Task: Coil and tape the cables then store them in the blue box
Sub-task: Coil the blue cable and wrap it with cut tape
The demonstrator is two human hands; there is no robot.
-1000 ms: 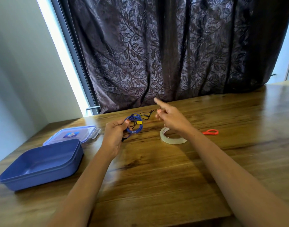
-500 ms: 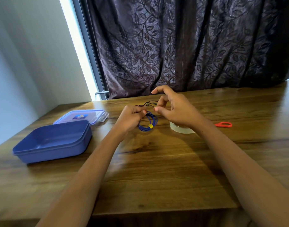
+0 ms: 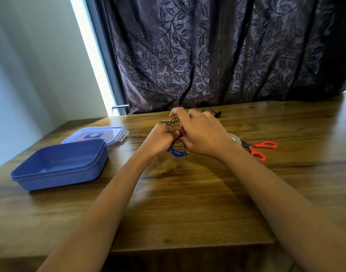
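Two hands: left hand (image 3: 162, 141), right hand (image 3: 205, 138). Between them, one blue cable (image 3: 177, 153) and one black cable (image 3: 171, 121). Left of the left hand, one box (image 3: 66, 178) and one lid (image 3: 101, 133). Right of the right hand, one tape roll (image 3: 235, 138) and one pair of scissors (image 3: 258, 148).

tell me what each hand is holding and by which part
The left hand grips the blue cable coil by its top, loops hanging below the fist. The right hand curls its fingers at the same spot; what they pinch is hidden.

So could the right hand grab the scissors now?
Probably yes: the scissors lie uncovered just beside the right hand, but its fingers would first have to let go of the cables.
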